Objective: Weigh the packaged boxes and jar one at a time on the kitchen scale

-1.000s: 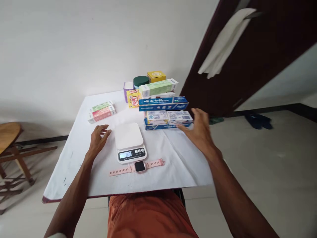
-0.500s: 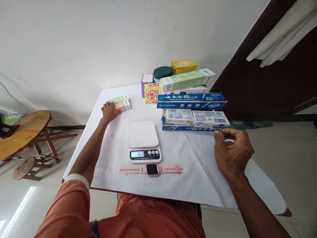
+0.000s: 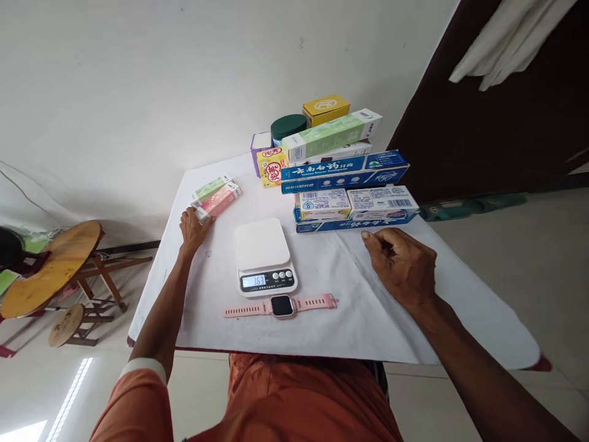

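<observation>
My left hand [image 3: 193, 224] rests on the white tablecloth [image 3: 350, 307], its fingers closed on the near end of a pink and a green toothpaste box [image 3: 216, 195] lying side by side. My right hand [image 3: 401, 264] lies on the cloth just in front of a low stack of blue toothpaste boxes [image 3: 354, 209], its fingers curled in and nothing visible in them. Between the hands stands a white kitchen scale [image 3: 263, 255] whose display reads 363, its plate bare. A pink smartwatch [image 3: 281, 305] lies flat in front of the scale.
At the table's far edge stand a long blue toothpaste box [image 3: 343, 172], a green and white box [image 3: 329, 134], a yellow box [image 3: 326, 109], a dark green lid [image 3: 288, 127] and a small yellow carton [image 3: 271, 167]. A round wooden table [image 3: 50, 267] stands at left; a dark door [image 3: 497, 116] at right.
My left hand reached from beside the scale out to the pink and green boxes and drew them nearer, slightly turned. My right hand left the blue stack and curled on the cloth.
</observation>
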Tool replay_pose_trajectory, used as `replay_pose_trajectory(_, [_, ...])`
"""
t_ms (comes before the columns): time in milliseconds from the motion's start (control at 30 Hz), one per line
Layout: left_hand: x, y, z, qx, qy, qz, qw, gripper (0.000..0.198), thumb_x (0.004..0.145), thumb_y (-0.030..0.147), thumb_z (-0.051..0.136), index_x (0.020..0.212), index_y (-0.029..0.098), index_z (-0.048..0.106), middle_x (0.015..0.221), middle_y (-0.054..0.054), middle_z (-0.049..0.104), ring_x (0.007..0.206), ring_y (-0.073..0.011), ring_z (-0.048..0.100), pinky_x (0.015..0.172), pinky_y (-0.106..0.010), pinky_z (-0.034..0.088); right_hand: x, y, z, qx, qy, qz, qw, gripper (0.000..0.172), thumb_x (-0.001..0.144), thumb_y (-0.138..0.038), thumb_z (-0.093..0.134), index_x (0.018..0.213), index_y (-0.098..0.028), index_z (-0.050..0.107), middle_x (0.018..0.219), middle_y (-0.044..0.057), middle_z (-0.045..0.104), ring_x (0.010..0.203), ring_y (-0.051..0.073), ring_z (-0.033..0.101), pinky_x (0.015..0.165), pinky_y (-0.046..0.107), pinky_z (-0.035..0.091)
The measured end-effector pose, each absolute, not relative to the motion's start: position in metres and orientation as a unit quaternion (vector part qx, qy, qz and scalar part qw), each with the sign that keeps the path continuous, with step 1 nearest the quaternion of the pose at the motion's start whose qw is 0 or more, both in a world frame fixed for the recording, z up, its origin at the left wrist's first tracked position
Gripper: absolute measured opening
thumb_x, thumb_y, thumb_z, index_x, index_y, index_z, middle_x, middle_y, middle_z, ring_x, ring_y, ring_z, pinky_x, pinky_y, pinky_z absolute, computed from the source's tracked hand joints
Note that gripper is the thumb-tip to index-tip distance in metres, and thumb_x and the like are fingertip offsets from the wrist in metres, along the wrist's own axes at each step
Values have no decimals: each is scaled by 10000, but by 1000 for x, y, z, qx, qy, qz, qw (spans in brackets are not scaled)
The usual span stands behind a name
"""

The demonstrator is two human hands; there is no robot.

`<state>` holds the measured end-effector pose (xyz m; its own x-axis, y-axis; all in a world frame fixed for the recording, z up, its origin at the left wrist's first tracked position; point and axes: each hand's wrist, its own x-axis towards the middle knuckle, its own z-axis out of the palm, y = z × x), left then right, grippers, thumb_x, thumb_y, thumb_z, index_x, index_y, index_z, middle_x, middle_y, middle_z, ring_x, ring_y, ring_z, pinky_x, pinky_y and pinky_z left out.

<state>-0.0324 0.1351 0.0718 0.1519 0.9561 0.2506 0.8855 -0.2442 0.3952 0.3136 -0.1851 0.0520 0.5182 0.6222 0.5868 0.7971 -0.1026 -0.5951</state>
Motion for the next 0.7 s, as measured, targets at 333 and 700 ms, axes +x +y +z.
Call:
replay_pose_trajectory(333, [-12, 131, 80, 733, 608, 259, 159, 560, 812, 443, 791, 1282, 200, 610, 1407, -198, 653, 1402, -384, 561, 1160, -527, 441, 319, -185, 40, -733, -536, -47, 416, 440, 1013, -519, 482, 657, -277, 393, 597, 6, 542, 556, 181, 490, 612, 340, 370])
replay_pose_trajectory(700, [-62, 26, 131, 781, 501, 264, 266, 637, 824, 621, 774, 1317, 226, 688, 1187, -61, 780, 1079, -298, 717, 936, -403, 563, 321, -184, 33, -750, -543, -26, 378, 381, 998, -455, 507, 673, -262, 467, 669, 31, 598, 611, 191, 529, 609, 339, 330])
